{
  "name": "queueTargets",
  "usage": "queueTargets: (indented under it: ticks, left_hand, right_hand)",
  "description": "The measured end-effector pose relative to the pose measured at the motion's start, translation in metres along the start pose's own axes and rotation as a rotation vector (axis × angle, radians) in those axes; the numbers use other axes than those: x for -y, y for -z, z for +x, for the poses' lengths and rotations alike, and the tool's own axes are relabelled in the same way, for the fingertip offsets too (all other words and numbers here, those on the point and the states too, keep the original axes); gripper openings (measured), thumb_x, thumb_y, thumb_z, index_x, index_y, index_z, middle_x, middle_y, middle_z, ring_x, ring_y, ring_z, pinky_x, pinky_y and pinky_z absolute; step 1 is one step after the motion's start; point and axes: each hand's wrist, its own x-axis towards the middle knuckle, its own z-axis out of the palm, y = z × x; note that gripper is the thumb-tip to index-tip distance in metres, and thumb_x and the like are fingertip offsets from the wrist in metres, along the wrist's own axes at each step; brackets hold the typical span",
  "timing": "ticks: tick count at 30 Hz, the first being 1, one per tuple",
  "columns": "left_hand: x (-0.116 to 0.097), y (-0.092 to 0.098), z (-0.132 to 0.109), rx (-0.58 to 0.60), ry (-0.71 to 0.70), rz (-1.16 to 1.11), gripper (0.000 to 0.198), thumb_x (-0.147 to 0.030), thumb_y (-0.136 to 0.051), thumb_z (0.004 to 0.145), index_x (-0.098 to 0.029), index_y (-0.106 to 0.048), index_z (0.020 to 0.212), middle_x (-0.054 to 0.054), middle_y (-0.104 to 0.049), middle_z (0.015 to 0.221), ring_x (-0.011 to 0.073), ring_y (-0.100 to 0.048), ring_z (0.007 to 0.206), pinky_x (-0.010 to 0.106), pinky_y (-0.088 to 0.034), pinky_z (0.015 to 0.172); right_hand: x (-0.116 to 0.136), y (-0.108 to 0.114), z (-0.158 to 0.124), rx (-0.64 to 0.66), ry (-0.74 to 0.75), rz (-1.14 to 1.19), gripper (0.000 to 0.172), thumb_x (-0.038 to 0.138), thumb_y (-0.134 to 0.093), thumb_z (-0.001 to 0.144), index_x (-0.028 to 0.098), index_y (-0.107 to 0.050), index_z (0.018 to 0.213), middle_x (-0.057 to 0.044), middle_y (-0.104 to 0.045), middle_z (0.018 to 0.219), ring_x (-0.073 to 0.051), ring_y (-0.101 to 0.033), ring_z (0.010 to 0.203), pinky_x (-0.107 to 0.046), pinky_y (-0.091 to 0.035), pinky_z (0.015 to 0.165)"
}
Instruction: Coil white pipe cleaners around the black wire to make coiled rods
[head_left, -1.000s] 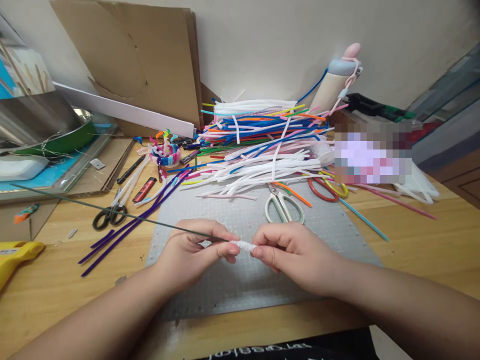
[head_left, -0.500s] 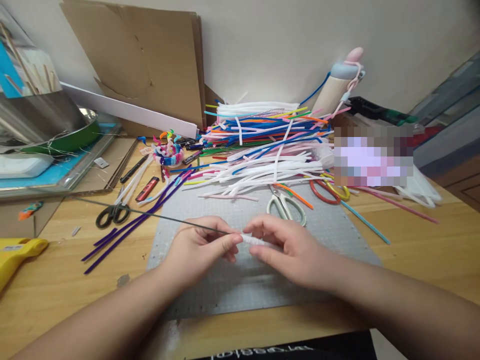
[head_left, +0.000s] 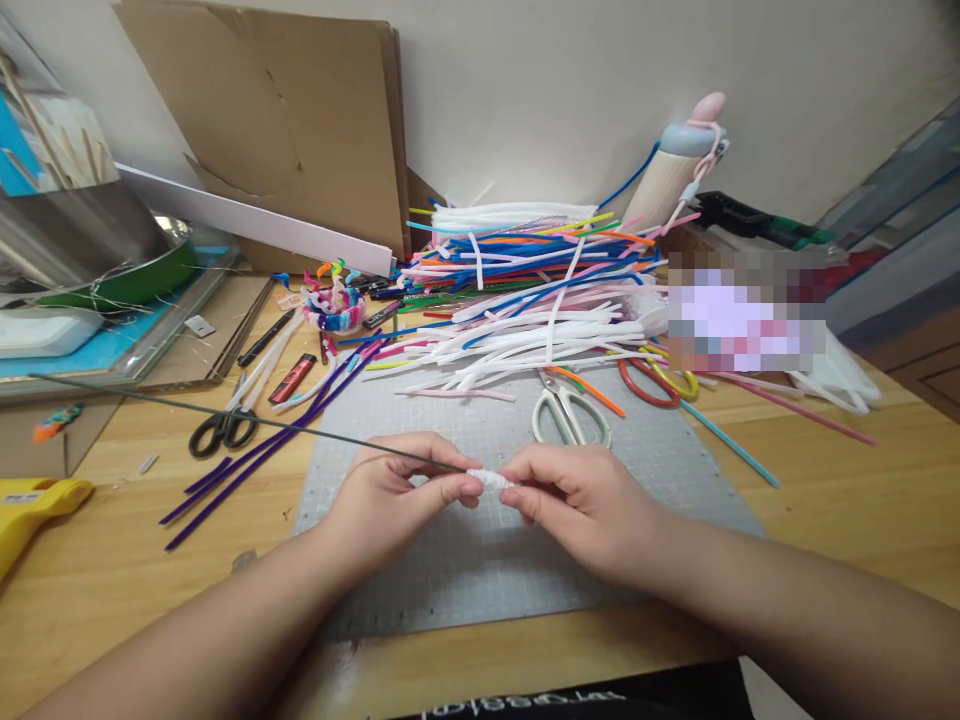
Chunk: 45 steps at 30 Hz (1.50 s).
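Observation:
A thin dark green stem (head_left: 300,430) slants from the upper left to my left hand (head_left: 409,490), whose thumb and fingers pinch it near its right end. White pipe cleaner (head_left: 489,480) is coiled around that end, showing between my two hands. My right hand (head_left: 581,505) is closed, thumb and fingertips pinching the right end of the white coil. Both hands hover over a grey cutting mat (head_left: 435,590). Just beyond my right hand, white-handled scissors (head_left: 571,420) lie on the mat.
Bundled pipe cleaners (head_left: 525,335) pile up at the back. Purple pipe cleaners (head_left: 247,470) and black-handled scissors (head_left: 223,432) lie left, near a yellow glue gun (head_left: 34,510). Red-handled scissors (head_left: 649,385) sit right. Cardboard (head_left: 262,130) and a bottle (head_left: 667,180) stand against the wall.
My right fingers have closed onto the white coil and now pinch its right end. The stem's far left end shows further left and slightly higher. My left hand stays nearly in place.

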Motion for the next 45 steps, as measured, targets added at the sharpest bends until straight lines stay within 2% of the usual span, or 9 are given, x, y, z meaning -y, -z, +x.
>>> queueTargets:
  ticks: [8,15,23,27,30,32,37,42,45]
  left_hand:
    - [-0.003,0.006,0.001,0.053,-0.192,0.184,0.003,-0.019,-0.071,0.072,-0.017,-0.072,0.07,0.002,-0.071,0.066,0.0113,-0.064,0.06,0.019,-0.048,0.057]
    - [-0.008,0.008,-0.002,0.17,-0.236,0.162,0.005,-0.017,-0.07,0.073,-0.014,-0.072,0.076,0.004,-0.072,0.069,0.012,-0.064,0.062,0.02,-0.048,0.058]
    - [-0.007,0.002,0.0,0.161,-0.147,0.103,0.008,-0.021,-0.069,0.073,-0.014,-0.071,0.072,0.004,-0.07,0.066,0.0134,-0.063,0.06,0.022,-0.048,0.058]
    - [-0.007,-0.006,0.0,0.065,0.005,0.125,0.016,-0.026,-0.064,0.077,-0.015,-0.068,0.066,0.003,-0.067,0.062,0.0127,-0.061,0.058,0.023,-0.047,0.057]
    - [-0.002,-0.012,0.0,0.071,0.087,0.054,0.018,-0.029,-0.062,0.078,-0.015,-0.067,0.067,0.003,-0.067,0.066,0.0129,-0.061,0.06,0.023,-0.047,0.057]
    - [0.001,-0.014,0.0,0.085,0.098,-0.032,0.014,-0.028,-0.064,0.076,-0.015,-0.066,0.07,0.003,-0.068,0.071,0.0131,-0.062,0.064,0.024,-0.049,0.061]
    - [0.002,-0.014,-0.001,0.048,0.126,0.0,0.009,-0.024,-0.061,0.077,-0.016,-0.065,0.078,0.001,-0.068,0.068,0.013,-0.062,0.063,0.024,-0.049,0.061]
    - [0.004,-0.012,-0.003,-0.025,-0.076,0.263,0.008,-0.022,-0.061,0.079,-0.017,-0.067,0.077,0.002,-0.068,0.073,0.0131,-0.06,0.068,0.025,-0.046,0.065]
    - [0.005,-0.01,-0.001,-0.022,-0.053,0.159,0.008,-0.023,-0.062,0.078,-0.017,-0.066,0.076,0.003,-0.067,0.074,0.0136,-0.06,0.07,0.025,-0.046,0.066]
  right_hand:
    - [0.004,0.005,0.007,0.255,-0.398,0.521,0.017,0.029,-0.055,0.082,0.015,-0.052,0.074,0.005,-0.052,0.053,-0.003,-0.038,0.037,-0.015,-0.028,0.036]
    - [0.001,0.007,0.007,0.41,-0.43,0.808,0.022,0.034,-0.06,0.079,0.014,-0.053,0.076,0.006,-0.052,0.05,-0.001,-0.036,0.032,-0.013,-0.025,0.03]
    - [-0.008,0.003,0.008,0.507,-0.484,0.963,0.021,0.032,-0.059,0.081,0.012,-0.055,0.08,0.006,-0.05,0.05,0.0,-0.031,0.031,-0.013,-0.018,0.03]
    - [-0.002,-0.001,0.007,0.273,-0.373,0.65,0.015,0.03,-0.053,0.085,0.015,-0.051,0.084,0.004,-0.055,0.059,-0.003,-0.038,0.037,-0.016,-0.027,0.035]
    - [0.0,-0.005,0.005,0.066,-0.169,0.292,0.01,0.026,-0.052,0.086,0.017,-0.056,0.084,-0.001,-0.062,0.075,-0.008,-0.052,0.058,-0.02,-0.039,0.053]
    - [0.0,-0.006,0.004,0.005,-0.105,0.169,0.016,0.029,-0.05,0.087,0.017,-0.058,0.08,-0.001,-0.062,0.073,-0.01,-0.053,0.064,-0.022,-0.039,0.058]
    - [-0.006,-0.008,0.004,-0.021,-0.214,0.274,0.018,0.033,-0.048,0.088,0.017,-0.053,0.081,0.004,-0.053,0.057,-0.005,-0.043,0.043,-0.019,-0.033,0.043]
    - [-0.004,-0.008,0.006,0.023,-0.329,0.491,0.016,0.032,-0.05,0.087,0.018,-0.049,0.081,0.007,-0.048,0.054,-0.003,-0.04,0.034,-0.015,-0.029,0.033]
    - [-0.002,-0.006,0.008,0.073,-0.361,0.582,0.017,0.033,-0.05,0.086,0.016,-0.051,0.083,0.007,-0.048,0.054,-0.002,-0.039,0.033,-0.014,-0.028,0.032]
